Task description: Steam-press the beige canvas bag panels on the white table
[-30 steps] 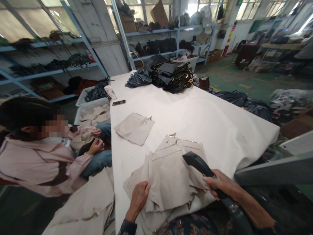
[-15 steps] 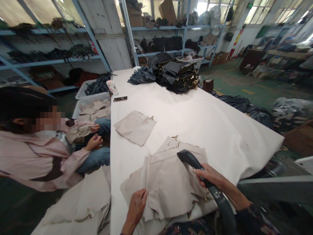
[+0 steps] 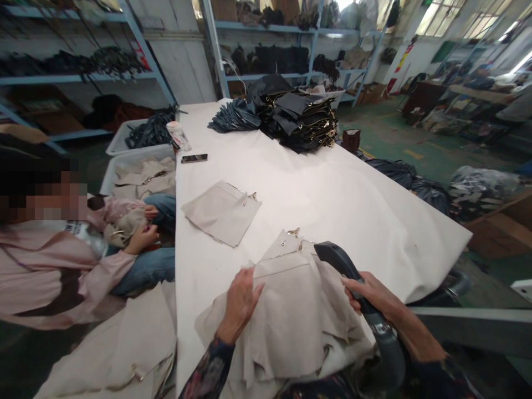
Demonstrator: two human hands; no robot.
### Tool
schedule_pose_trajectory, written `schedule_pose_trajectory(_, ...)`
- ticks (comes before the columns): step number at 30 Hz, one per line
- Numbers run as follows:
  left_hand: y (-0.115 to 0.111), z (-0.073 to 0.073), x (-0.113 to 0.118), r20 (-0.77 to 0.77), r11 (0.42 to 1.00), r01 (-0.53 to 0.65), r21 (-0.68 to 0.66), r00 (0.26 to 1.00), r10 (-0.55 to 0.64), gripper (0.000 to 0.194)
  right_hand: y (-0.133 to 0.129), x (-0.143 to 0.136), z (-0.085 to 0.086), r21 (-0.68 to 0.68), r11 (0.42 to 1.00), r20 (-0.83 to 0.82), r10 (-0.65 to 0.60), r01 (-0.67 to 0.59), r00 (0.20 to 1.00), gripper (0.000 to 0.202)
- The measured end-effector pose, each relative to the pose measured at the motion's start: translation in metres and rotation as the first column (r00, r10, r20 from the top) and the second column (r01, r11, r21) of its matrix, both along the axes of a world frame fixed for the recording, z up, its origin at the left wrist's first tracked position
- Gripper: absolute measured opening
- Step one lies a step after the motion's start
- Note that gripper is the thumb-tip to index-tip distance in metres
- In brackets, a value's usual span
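Note:
My right hand (image 3: 369, 293) is wrapped around the black handle of a vacuum hose (image 3: 341, 260), whose nozzle lies at the upper right edge of a beige bag piece (image 3: 288, 310). With thumb and fingers, my left hand (image 3: 241, 302) grips that piece by its upper left edge. The piece looks soft and hangs over the table's near edge towards my lap. Behind its top edge, a beige flap with a gold metal clasp (image 3: 293, 231) shows. Further left on the table lies a flat beige bag piece (image 3: 224, 213) with a clasp at its corner.
The white-covered table (image 3: 316, 188) carries a pile of black bags (image 3: 299, 119), a phone (image 3: 194, 158) and a can (image 3: 178, 136). To the left, a seated co-worker (image 3: 45, 260) handles a beige piece, beside bins and a beige stack (image 3: 124, 343). Shelves stand behind.
My left hand has moved up from the piece's lower left side to its upper left edge. The nozzle has shifted slightly right and up. The whole view has also shifted.

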State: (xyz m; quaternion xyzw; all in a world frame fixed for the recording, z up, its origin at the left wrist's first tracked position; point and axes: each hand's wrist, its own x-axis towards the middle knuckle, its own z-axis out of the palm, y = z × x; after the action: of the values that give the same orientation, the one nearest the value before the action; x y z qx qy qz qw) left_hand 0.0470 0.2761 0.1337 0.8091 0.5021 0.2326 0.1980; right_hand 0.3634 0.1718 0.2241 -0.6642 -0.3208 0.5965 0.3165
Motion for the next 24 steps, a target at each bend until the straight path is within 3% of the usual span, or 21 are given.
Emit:
schedule_pose_trajectory(2, 0.032, 0.007, 0.044, 0.074, 0.956, 0.18, -0.234, 0.983, -0.167, 0.039, -0.012, -0.003, -0.004, -0.027, 1.0, -0.01, -0.01, 0.01, 1.0, 0.038)
schedule_pose_trajectory(5, 0.065, 0.011, 0.103, 0.097, 0.872, 0.293, -0.392, 0.956, -0.278, 0.031, -0.026, -0.01, -0.006, -0.046, 0.999, -0.034, -0.014, 0.012, 0.999, 0.039)
schedule_pose_trajectory(8, 0.077, 0.014, 0.128, 0.129, 0.773, 0.351, -0.528, 0.933, -0.335, 0.02, -0.037, -0.016, -0.003, -0.043, 0.999, -0.046, 0.004, -0.006, 0.999, 0.038)
schedule_pose_trajectory(13, 0.069, 0.037, 0.114, 0.3, 0.637, 0.404, -0.657, 0.915, -0.27, 0.019, -0.045, -0.024, 0.004, -0.019, 0.997, -0.074, 0.078, -0.08, 0.994, 0.033)
schedule_pose_trajectory(17, 0.059, 0.052, 0.102, 0.488, 0.458, 0.51, -0.728, 0.855, -0.175, 0.024, -0.044, -0.029, 0.007, 0.028, 0.989, -0.05, 0.144, -0.143, 0.988, 0.03)
schedule_pose_trajectory(21, 0.044, 0.047, 0.094, 0.62, 0.345, 0.575, -0.742, 0.784, 0.027, 0.033, -0.032, -0.033, 0.015, 0.093, 0.981, -0.052, 0.177, -0.172, 0.983, 0.033)
schedule_pose_trajectory(24, 0.03, 0.041, 0.088, 0.662, 0.317, 0.593, -0.741, 0.725, 0.19, 0.034, -0.022, -0.031, 0.024, 0.136, 0.984, -0.061, 0.12, -0.111, 0.991, 0.034)
